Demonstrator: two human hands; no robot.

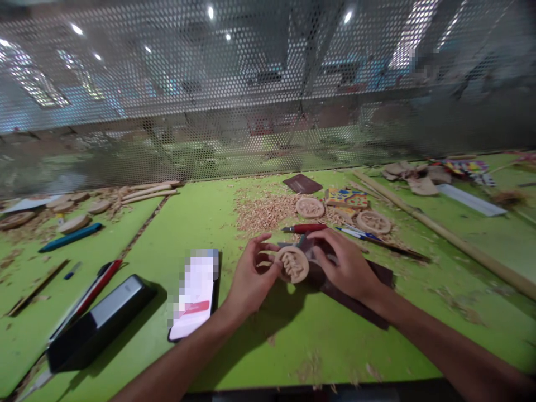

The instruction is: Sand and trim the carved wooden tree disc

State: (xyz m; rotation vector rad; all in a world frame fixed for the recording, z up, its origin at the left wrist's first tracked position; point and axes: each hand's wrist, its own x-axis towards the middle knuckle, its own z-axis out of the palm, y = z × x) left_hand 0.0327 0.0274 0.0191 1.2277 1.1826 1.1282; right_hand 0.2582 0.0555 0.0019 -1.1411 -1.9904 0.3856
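A round carved wooden disc [294, 264] is tilted toward the camera, its left edge pinched between the thumb and fingers of my left hand [252, 274]. Just right of the disc, my right hand [344, 263] is bent over a dark brown sheet [377, 312], its fingers curled near the disc's upper right side; whether they grip anything is unclear. Behind the hands lies a red-handled carving knife [310, 228]. Two more carved discs, one by the shavings [310, 207] and one farther right [374, 221], rest on the green table [201, 223].
A lit phone [196, 296] and a black box-shaped device [100, 324] lie to the left. A pile of wood shavings [263, 212] sits behind the hands. A long bamboo stick [456, 240] crosses the right side. A perforated metal screen [251, 111] stands at the back.
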